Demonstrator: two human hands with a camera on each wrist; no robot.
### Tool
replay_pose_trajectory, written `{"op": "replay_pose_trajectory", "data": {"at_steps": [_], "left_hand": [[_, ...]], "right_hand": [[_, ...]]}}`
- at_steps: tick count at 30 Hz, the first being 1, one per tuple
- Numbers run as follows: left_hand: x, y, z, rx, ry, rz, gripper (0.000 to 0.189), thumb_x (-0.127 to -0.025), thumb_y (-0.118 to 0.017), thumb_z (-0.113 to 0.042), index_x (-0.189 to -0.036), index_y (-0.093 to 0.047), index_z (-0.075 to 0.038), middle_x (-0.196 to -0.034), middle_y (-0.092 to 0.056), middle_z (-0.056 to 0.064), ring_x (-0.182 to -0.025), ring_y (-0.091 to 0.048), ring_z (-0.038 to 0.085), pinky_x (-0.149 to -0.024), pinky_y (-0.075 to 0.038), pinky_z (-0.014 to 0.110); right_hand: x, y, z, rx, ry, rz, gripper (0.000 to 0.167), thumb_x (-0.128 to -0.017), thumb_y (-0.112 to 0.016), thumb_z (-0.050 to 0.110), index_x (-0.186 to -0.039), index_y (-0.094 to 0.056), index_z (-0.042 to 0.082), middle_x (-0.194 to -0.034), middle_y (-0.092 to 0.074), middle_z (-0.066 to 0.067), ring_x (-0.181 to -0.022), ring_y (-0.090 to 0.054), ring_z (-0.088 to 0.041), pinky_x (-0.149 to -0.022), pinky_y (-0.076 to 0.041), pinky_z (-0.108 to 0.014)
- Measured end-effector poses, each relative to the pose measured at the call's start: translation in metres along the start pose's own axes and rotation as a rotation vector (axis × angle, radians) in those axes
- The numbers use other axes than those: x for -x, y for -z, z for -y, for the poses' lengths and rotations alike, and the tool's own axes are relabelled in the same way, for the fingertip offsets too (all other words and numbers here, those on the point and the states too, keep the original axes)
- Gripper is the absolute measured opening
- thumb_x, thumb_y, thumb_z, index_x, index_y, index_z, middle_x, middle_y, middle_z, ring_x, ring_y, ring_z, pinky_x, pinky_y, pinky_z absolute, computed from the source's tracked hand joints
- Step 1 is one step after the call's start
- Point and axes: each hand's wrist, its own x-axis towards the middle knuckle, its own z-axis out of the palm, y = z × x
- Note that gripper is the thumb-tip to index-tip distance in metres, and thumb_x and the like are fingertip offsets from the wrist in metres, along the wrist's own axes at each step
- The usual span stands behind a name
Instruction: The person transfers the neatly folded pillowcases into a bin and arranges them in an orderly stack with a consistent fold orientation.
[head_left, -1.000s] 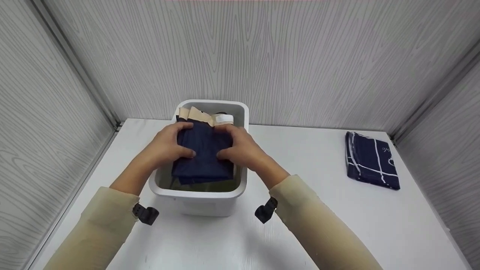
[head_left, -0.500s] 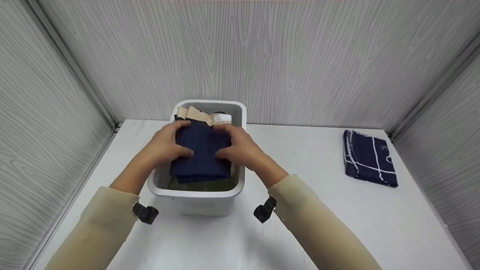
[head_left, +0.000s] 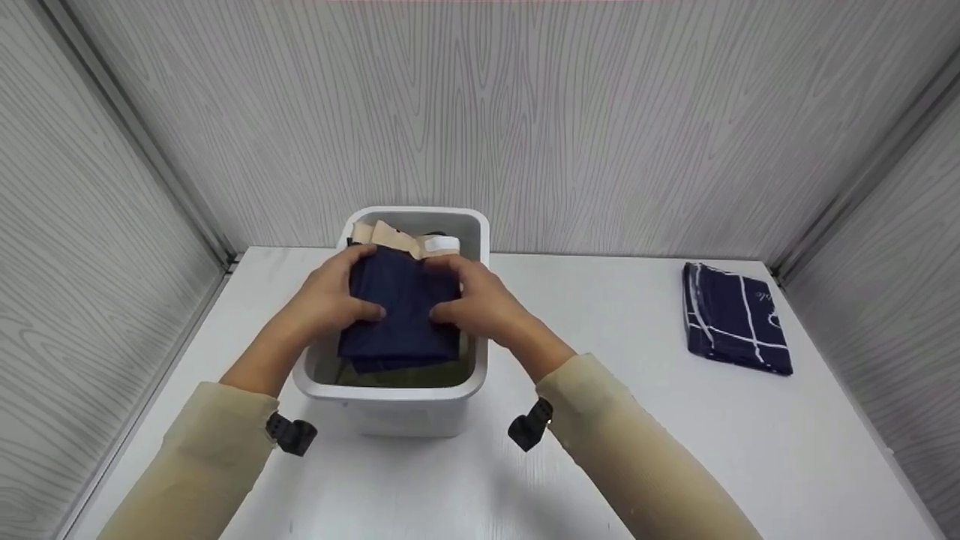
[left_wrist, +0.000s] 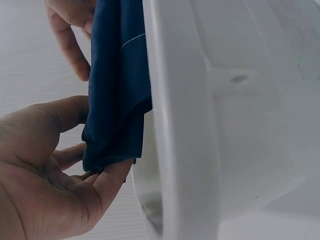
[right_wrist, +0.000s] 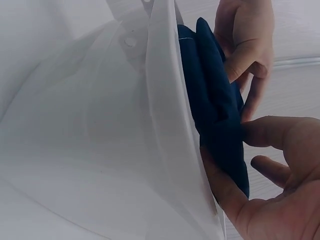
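A folded navy cloth, beige along its far edge, lies level at the mouth of a white plastic bin. My left hand grips its left side, thumb on top and fingers underneath. On the opposite side my right hand holds it likewise, its thumb also on the upper face. Both wrist views show the navy fabric at the bin's rim, with fingers curled under its edges. A white patch shows at the far right corner. Most of the bin's contents are hidden beneath the cloth.
Another folded navy cloth with white lines lies at the right of the white table. Grey wood-patterned panels enclose the table at the back and both sides.
The head view has shifted slightly. Both hands keep their hold on the navy cloth at the bin's mouth, with hardly any movement.
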Motion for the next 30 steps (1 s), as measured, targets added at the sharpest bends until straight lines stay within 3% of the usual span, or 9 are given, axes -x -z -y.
{"op": "replay_pose_trajectory", "data": {"at_steps": [5,9,13,18,25,30], "left_hand": [[0.0,-0.003,0.004,-0.09,-0.02,-0.046,0.095,-0.087,-0.071,-0.016,-0.16,-0.01,-0.004,-0.158,-0.018,0.033,-0.144,-0.024,0.05,-0.113,-0.024,0.066],[-0.001,-0.003,0.002,-0.103,-0.038,-0.089,0.093,-0.088,-0.069,-0.018,-0.16,-0.011,-0.004,-0.157,-0.018,0.034,-0.142,-0.026,0.053,-0.109,-0.028,0.07],[-0.001,-0.003,-0.002,-0.104,-0.062,-0.113,0.09,-0.089,-0.068,-0.018,-0.159,-0.014,-0.004,-0.155,-0.024,0.033,-0.138,-0.033,0.05,-0.108,-0.031,0.068],[0.001,-0.007,-0.01,-0.089,-0.097,-0.13,0.085,-0.09,-0.065,-0.017,-0.158,-0.018,-0.003,-0.151,-0.03,0.031,-0.13,-0.044,0.046,-0.103,-0.039,0.063],[0.005,-0.026,-0.028,-0.097,-0.178,-0.157,0.076,-0.092,-0.061,-0.019,-0.157,-0.024,-0.003,-0.155,-0.028,0.026,-0.135,-0.042,0.043,-0.109,-0.037,0.057],[0.008,-0.049,-0.05,-0.089,-0.29,-0.213,0.072,-0.09,-0.065,-0.019,-0.154,-0.035,-0.006,-0.149,-0.039,0.021,-0.136,-0.043,0.037,-0.111,-0.036,0.052]], "right_hand": [[0.007,0.008,-0.003,0.102,0.034,0.031,0.071,-0.084,-0.073,0.016,-0.149,-0.046,0.022,-0.156,-0.035,-0.007,-0.141,-0.038,-0.026,-0.11,-0.039,-0.05],[0.011,0.018,-0.008,0.031,0.06,-0.019,0.065,-0.086,-0.069,0.012,-0.147,-0.049,0.02,-0.154,-0.037,-0.004,-0.14,-0.041,-0.028,-0.107,-0.044,-0.046],[0.016,0.03,-0.016,-0.063,0.036,-0.082,0.061,-0.087,-0.067,0.01,-0.145,-0.051,0.022,-0.155,-0.037,-0.002,-0.141,-0.042,-0.032,-0.105,-0.047,-0.044],[0.026,0.045,-0.028,-0.091,0.016,-0.127,0.059,-0.087,-0.067,0.011,-0.143,-0.053,0.025,-0.154,-0.039,0.001,-0.14,-0.043,-0.029,-0.103,-0.048,-0.042],[0.045,0.061,-0.045,-0.062,0.019,-0.152,0.058,-0.087,-0.065,0.013,-0.142,-0.053,0.028,-0.149,-0.045,0.006,-0.139,-0.044,-0.027,-0.101,-0.049,-0.044],[0.058,0.072,-0.057,-0.045,0.035,-0.164,0.057,-0.089,-0.066,0.013,-0.143,-0.052,0.026,-0.149,-0.044,0.005,-0.139,-0.044,-0.027,-0.104,-0.047,-0.044]]}}
